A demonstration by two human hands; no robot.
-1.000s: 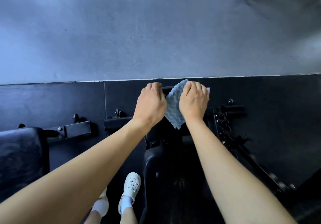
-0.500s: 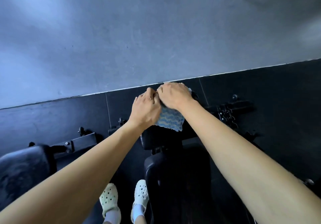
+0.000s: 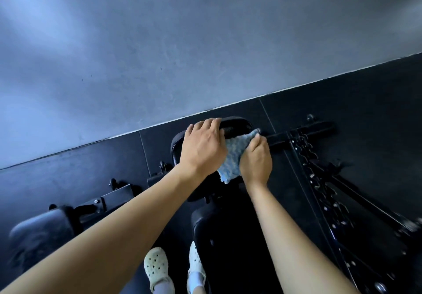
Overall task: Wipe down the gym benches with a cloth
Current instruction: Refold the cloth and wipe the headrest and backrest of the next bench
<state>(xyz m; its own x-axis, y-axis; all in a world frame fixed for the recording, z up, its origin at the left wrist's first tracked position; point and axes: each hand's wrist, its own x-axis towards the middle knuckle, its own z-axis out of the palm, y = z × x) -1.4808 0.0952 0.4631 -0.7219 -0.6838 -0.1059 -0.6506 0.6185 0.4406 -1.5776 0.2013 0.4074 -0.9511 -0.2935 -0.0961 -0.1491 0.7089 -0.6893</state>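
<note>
Cloth: the blue-and-white cloth (image 3: 235, 154) sat bunched on the right part of the bench's top pad (image 3: 237, 124), squeezed between both hands.
Right hand: the right hand (image 3: 255, 160) had its fingers curled tight round the cloth and pushed it onto the pad.
Left hand: the left hand (image 3: 203, 147) had its fingers hooked over the pad's far edge, gripping it, and its side touched the cloth.
In the way: hands and wrists covered most of that pad, so only the far rim and left corner showed.
Seat: the long black seat pad (image 3: 228, 236) ran back toward the person, between the forearms.
Right side: a black crossbar (image 3: 303, 131) and a bunch of chains (image 3: 319, 179) sat just beside the right hand.
Left side: a second bench (image 3: 41, 232), pretty blurry.
Floor: black mats (image 3: 68, 175) under the gear, grey floor (image 3: 159, 54) past them.
Feet: pale clogs (image 3: 156, 268) stood just left of the seat.
</note>
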